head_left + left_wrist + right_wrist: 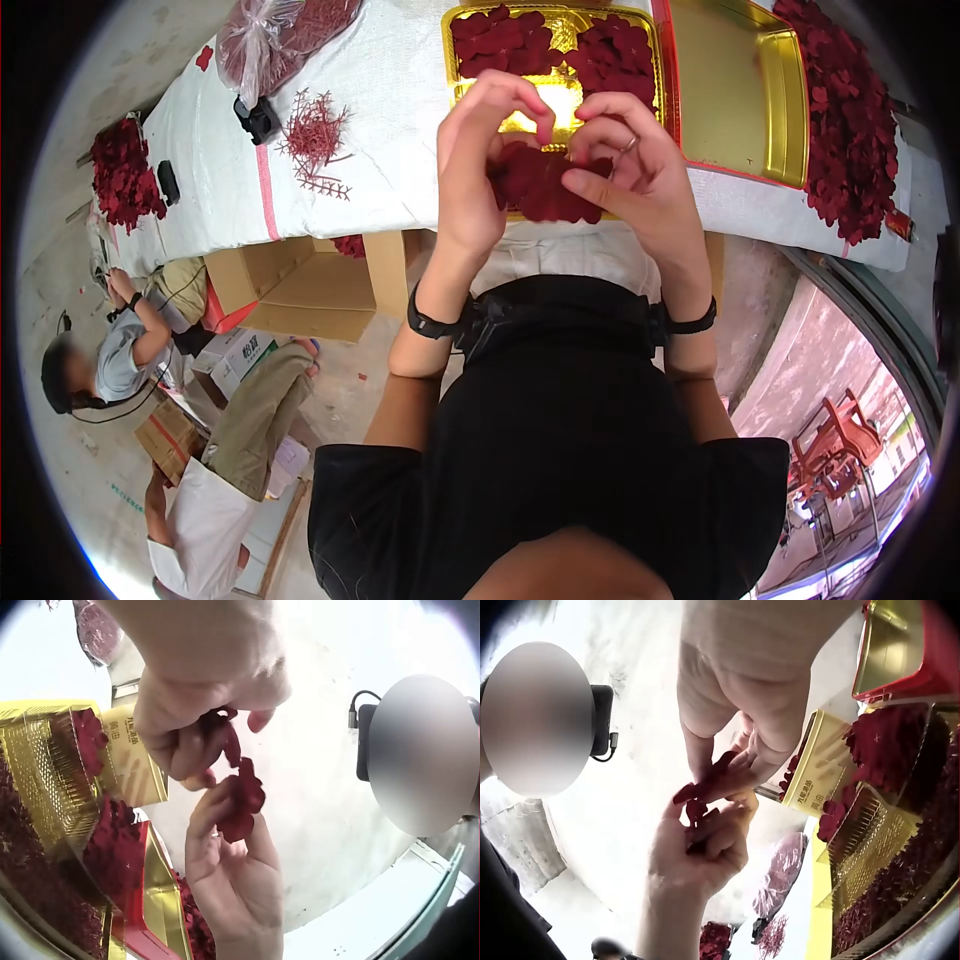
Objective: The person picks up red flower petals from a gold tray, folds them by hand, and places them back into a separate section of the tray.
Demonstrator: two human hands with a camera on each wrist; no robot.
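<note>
Dark red, flower-shaped petal pieces [545, 185] are held between my two hands, in front of my chest over the table edge. My left hand [468, 165] pinches them from the left side with bent fingers. From the other side my right hand [645, 165], with a ring on one finger, grips a petal piece between thumb and fingers. In the left wrist view a ruffled red petal piece [244, 802] stands up from the right hand's fingertips. The right wrist view shows folded petals [705, 784] between both hands' fingers, which hide their centre.
Behind my hands lies a gold compartment tray [449, 45] with red petals. To its right are a red-and-gold box [735, 90] and a petal heap [845, 130]. Reddish sprigs [315, 135] and a plastic bag [265, 50] lie left. Two people are at the lower left.
</note>
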